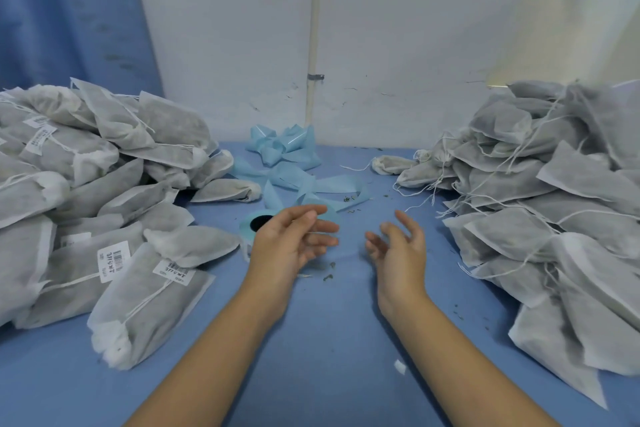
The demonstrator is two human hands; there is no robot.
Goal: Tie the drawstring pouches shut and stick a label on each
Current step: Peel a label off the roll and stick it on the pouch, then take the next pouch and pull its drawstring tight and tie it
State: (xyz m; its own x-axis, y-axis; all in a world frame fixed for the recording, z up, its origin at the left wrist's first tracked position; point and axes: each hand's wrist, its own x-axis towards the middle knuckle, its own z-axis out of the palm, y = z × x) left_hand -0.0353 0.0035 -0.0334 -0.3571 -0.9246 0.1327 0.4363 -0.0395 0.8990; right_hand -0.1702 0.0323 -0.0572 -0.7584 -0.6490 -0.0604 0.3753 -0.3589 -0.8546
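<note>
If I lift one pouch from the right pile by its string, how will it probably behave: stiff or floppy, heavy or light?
Probably floppy: the pouches in the right pile sag and mould over each other. Likely light, since crumbly filling shows through thin fabric. Their loose strings cross, so neighbours may drag along.

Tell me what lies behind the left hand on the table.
A light blue label roll with a dark core sits just behind the left hand, its blue backing ribbon trailing farther back. The hand covers the roll's near right part.
</note>
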